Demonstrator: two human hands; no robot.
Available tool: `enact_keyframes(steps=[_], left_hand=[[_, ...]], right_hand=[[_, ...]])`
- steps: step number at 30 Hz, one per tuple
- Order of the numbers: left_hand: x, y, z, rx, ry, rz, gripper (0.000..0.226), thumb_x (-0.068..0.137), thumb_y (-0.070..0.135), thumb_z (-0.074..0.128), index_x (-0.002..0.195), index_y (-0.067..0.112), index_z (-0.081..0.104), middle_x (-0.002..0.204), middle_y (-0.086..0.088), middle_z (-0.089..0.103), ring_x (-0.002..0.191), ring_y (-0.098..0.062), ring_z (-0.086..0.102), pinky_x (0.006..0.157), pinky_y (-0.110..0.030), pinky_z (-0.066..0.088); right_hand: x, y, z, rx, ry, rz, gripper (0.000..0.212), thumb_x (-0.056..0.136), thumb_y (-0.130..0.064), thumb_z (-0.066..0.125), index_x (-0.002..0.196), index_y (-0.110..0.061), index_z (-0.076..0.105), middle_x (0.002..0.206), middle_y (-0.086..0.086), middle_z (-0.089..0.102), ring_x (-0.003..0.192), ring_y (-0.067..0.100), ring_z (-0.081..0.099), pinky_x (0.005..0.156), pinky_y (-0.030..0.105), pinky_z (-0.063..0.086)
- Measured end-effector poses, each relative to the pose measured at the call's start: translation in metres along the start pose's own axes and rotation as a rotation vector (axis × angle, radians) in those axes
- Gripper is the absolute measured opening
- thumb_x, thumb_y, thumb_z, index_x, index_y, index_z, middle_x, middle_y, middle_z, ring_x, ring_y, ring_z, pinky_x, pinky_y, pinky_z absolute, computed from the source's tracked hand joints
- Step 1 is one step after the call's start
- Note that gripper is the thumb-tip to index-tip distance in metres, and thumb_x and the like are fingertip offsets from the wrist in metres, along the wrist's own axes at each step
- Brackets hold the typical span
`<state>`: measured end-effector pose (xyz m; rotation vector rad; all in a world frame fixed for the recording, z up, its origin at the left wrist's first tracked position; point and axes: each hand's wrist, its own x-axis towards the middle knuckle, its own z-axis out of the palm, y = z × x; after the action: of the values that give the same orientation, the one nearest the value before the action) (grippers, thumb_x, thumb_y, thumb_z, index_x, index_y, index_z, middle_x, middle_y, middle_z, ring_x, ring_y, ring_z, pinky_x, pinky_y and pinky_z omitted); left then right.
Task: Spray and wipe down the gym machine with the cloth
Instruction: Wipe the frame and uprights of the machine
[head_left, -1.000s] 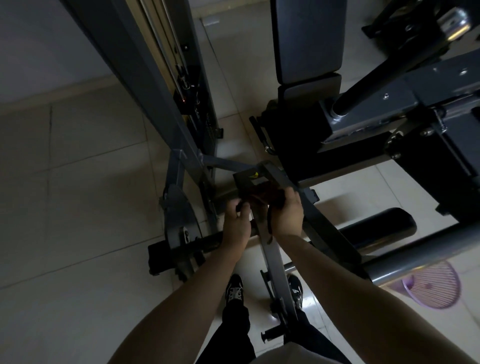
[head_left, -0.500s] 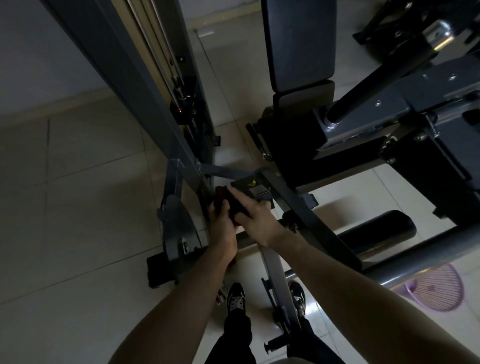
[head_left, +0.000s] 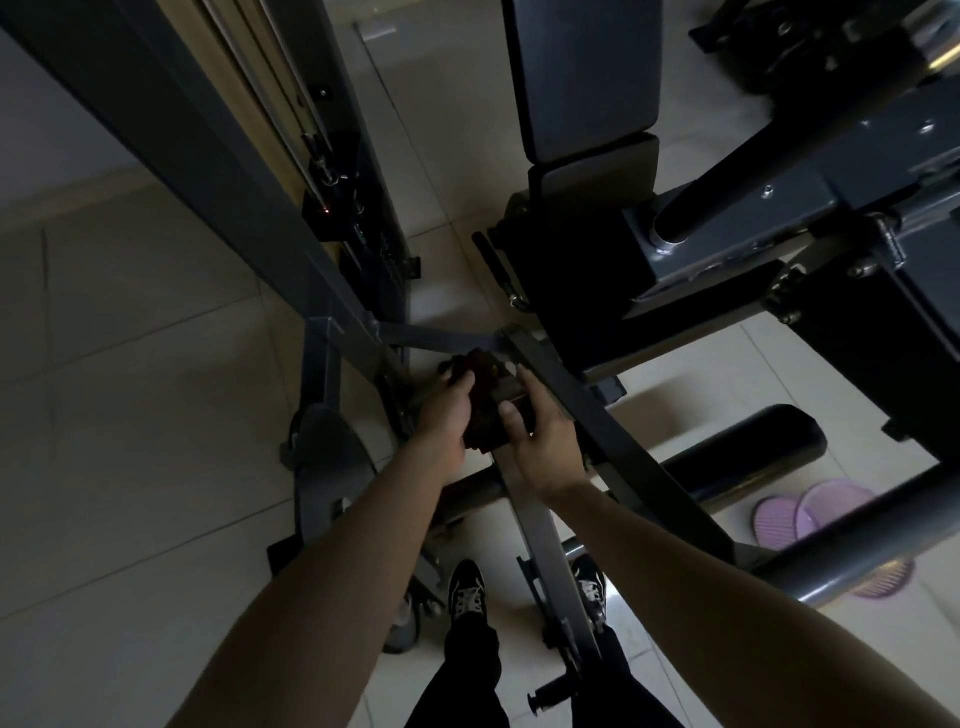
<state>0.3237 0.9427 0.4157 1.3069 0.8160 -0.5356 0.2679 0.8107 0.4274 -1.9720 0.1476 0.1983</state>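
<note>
A dim room with a pale tiled floor (head_left: 130, 364) is seen from above; the frame is filled by the gym machine (head_left: 597, 415), its grey steel beams crossing from upper left to lower right, with a black back pad (head_left: 582, 78) at the top and a black roller pad (head_left: 753, 447) at right of centre; a purple round plastic object (head_left: 826, 504) lies on the tiles at lower right, partly hidden by a tube; a pair of dark shoes (head_left: 467, 592) is seen at the bottom edge.

At the centre a dark reddish cloth (head_left: 480, 415) is bunched over the top end of a lighter grey bar (head_left: 535, 525) which runs down toward the shoes; the cloth is gripped by the left hand (head_left: 447, 415), whose fingers are curled over its upper left part; the right hand (head_left: 545, 447) is laid against the other side, its thumb pressed on the cloth's edge and its fingers reaching up along the bar; whether those fingers clasp the cloth or only the metal cannot be told in this light.

No spray bottle is in view; the wiping step is judged to be in hand, at the joint where the bar meets the slanted beam; much of the frame appears yet to be covered.

For the next move the cloth would need to be kept wrapped round the bar and drawn down its length under steady pressure; care is called for near the brackets and the pin at the bar's lower end, where the fabric could be snagged.
</note>
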Motion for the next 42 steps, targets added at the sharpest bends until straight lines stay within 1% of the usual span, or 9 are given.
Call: enact_keyframes(steps=[4,17,20,24,29,33,35,39,42], left_hand=[[0.033,0.016,0.005,0.076,0.052,-0.08,0.035,0.102,0.035,0.053,0.137,0.035,0.054,0.123,-0.014,0.065,0.103,-0.036,0.067,0.079,-0.05,0.059],[0.007,0.017,0.015,0.4,0.16,0.035,0.041,0.1,0.035,0.049,0.14,0.033,0.054,0.13,-0.009,0.062,0.109,-0.037,0.064,0.092,-0.055,0.056],[-0.039,0.01,0.019,0.535,0.125,0.197,0.041,0.104,0.035,0.045,0.144,0.031,0.051,0.13,-0.007,0.06,0.112,-0.029,0.062,0.09,-0.046,0.058],[-0.069,-0.023,0.018,0.848,0.105,0.66,0.041,0.105,0.025,0.049,0.146,0.021,0.052,0.154,-0.007,0.043,0.142,-0.025,0.039,0.111,-0.043,0.043],[-0.051,-0.028,0.028,1.346,0.068,1.086,0.039,0.097,0.018,0.061,0.136,0.017,0.062,0.157,-0.011,0.042,0.15,-0.033,0.028,0.115,-0.05,0.036],[-0.045,0.001,0.059,1.587,-0.014,0.861,0.034,0.099,0.023,0.053,0.131,0.024,0.065,0.151,0.0,0.048,0.147,-0.026,0.032,0.113,-0.043,0.037],[-0.038,0.02,0.078,1.665,0.0,0.663,0.028,0.098,0.025,0.05,0.116,0.018,0.07,0.133,-0.004,0.06,0.129,-0.026,0.05,0.093,-0.038,0.046],[-0.001,0.054,0.087,1.549,-0.019,0.261,0.033,0.097,0.03,0.053,0.12,0.01,0.066,0.115,-0.013,0.065,0.108,-0.031,0.062,0.085,-0.034,0.049],[0.033,0.063,0.078,1.527,-0.067,0.136,0.032,0.095,0.032,0.055,0.117,0.011,0.067,0.117,-0.014,0.068,0.085,-0.025,0.059,0.07,-0.028,0.042]], right_hand=[[0.001,-0.004,0.008,0.125,0.057,0.134,0.044,0.105,-0.034,0.047,0.148,-0.024,0.042,0.134,0.004,0.06,0.12,0.015,0.059,0.086,0.009,0.047],[0.009,-0.006,0.005,0.232,0.028,0.234,0.044,0.106,-0.03,0.046,0.15,-0.02,0.044,0.141,0.005,0.056,0.117,0.007,0.052,0.074,-0.008,0.036],[0.01,-0.009,0.001,0.266,0.035,0.248,0.043,0.106,-0.03,0.045,0.148,-0.02,0.047,0.138,0.003,0.056,0.112,0.007,0.053,0.078,-0.004,0.04],[0.011,-0.007,-0.007,0.422,0.005,0.348,0.033,0.107,-0.026,0.04,0.13,-0.018,0.062,0.115,0.002,0.069,0.105,0.013,0.065,0.098,0.036,0.053],[0.023,0.002,-0.029,0.661,0.105,0.505,0.031,0.102,-0.015,0.042,0.11,-0.009,0.072,0.093,0.002,0.074,0.086,0.01,0.07,0.083,0.028,0.056],[0.032,0.009,-0.028,0.754,0.224,0.617,0.036,0.104,-0.029,0.039,0.109,-0.012,0.071,0.104,0.011,0.073,0.1,0.021,0.068,0.09,0.038,0.056],[0.039,0.014,-0.023,0.714,0.252,0.642,0.037,0.102,-0.041,0.041,0.106,-0.021,0.072,0.105,0.007,0.073,0.104,0.024,0.067,0.098,0.048,0.052],[0.049,0.009,-0.022,0.77,0.209,0.656,0.028,0.106,-0.03,0.044,0.113,-0.021,0.069,0.112,0.008,0.071,0.101,0.024,0.066,0.078,0.034,0.054],[0.055,0.008,-0.019,0.776,0.157,0.689,0.026,0.106,-0.026,0.044,0.095,-0.027,0.067,0.104,0.005,0.07,0.107,0.024,0.065,0.101,0.04,0.05]])
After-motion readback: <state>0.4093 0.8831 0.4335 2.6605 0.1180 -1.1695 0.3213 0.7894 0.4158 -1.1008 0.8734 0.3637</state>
